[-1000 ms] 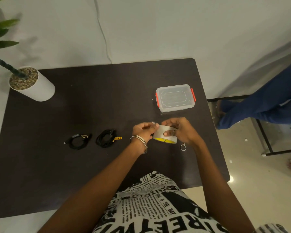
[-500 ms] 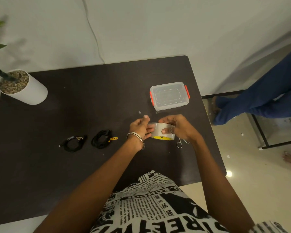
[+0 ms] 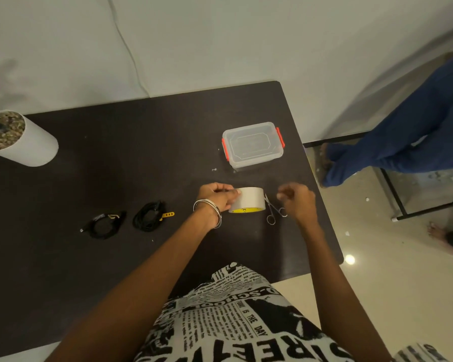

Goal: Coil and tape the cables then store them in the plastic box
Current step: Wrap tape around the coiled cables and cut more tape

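Note:
My left hand (image 3: 218,196) grips a white roll of tape (image 3: 249,200) with a yellow core, held on edge just above the dark table (image 3: 141,152). To the right of the roll, apart from it, my right hand (image 3: 297,201) hovers blurred with its fingers curled and nothing seen in them. Small metal scissors (image 3: 273,212) lie on the table between the roll and that hand. Two coiled black cables lie to the left: one (image 3: 104,225) with a tan tie and one (image 3: 149,218) with a yellow tie. The clear plastic box (image 3: 253,144) with orange clips stands lidded behind the hands.
A white plant pot (image 3: 20,139) filled with pebbles stands at the table's far left. The table's right edge runs close to the box and scissors. Beyond it are a person's blue-clad legs (image 3: 403,142), a black metal frame and another bare foot on the tiled floor.
My right hand has let go of the tape roll and moved right, uncovering the scissors. My left hand keeps the roll. The camera has shifted a little.

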